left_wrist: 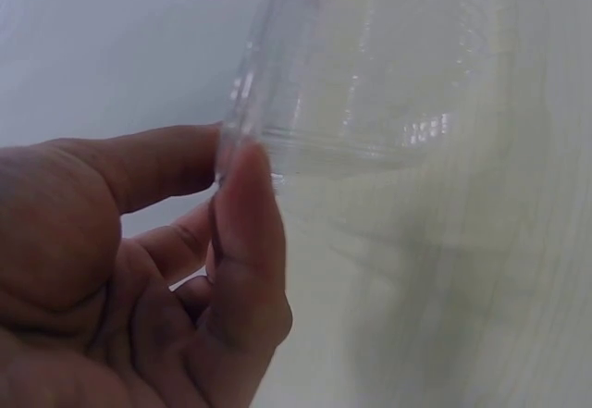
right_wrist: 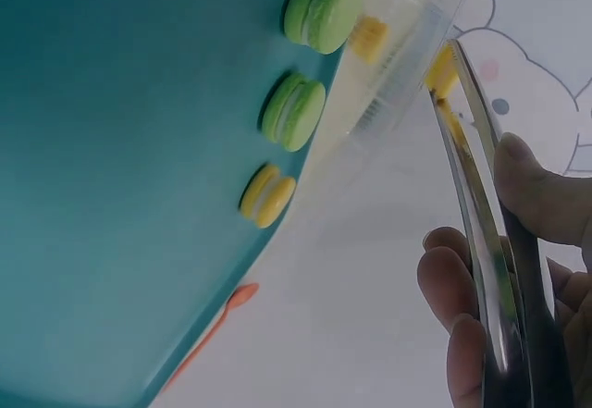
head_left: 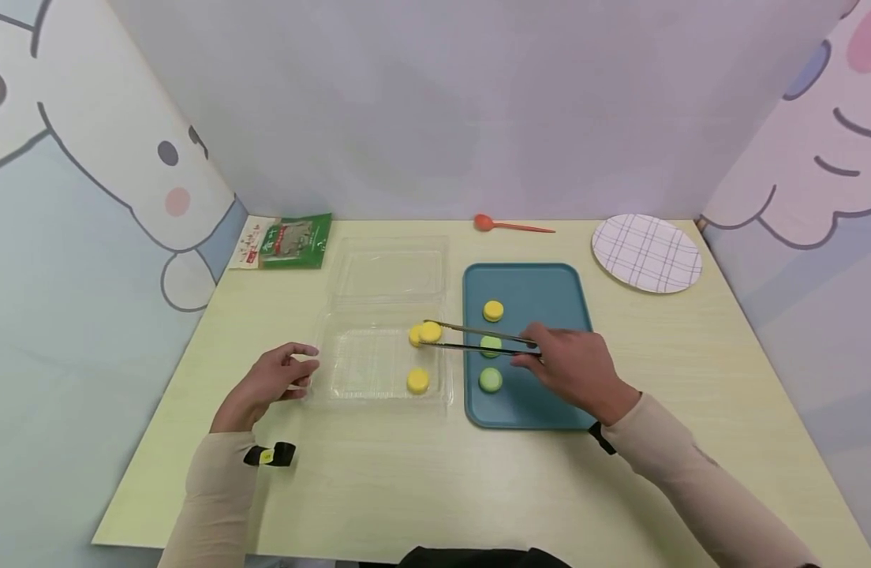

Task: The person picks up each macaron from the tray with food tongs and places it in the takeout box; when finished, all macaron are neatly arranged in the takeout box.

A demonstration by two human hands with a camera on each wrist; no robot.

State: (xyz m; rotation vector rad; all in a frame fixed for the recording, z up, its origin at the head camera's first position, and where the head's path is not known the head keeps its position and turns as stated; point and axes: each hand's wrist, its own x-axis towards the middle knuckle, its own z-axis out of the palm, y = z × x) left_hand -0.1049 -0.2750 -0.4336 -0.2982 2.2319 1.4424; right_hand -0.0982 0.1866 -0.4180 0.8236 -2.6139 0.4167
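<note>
My right hand (head_left: 573, 367) grips metal tongs (right_wrist: 504, 269), whose tips pinch a yellow macaron (head_left: 431, 331) over the right side of a clear plastic container (head_left: 368, 371). Just beside and partly behind it in the head view is another yellow macaron (head_left: 414, 337). A further yellow macaron (head_left: 417, 381) lies in the container's near right part. My left hand (head_left: 275, 377) pinches the container's left edge between thumb and finger. On the blue tray (head_left: 542, 296), a yellow macaron (head_left: 493, 310) and two green macarons (right_wrist: 294, 112) stand in a row along the left side.
The container's lid (head_left: 389, 268) lies opened out toward the wall. A green and white packet (head_left: 293, 241) rests at the back left. Behind the tray is an orange spoon (head_left: 484, 223), and a checked plate (head_left: 647, 252) sits at the back right.
</note>
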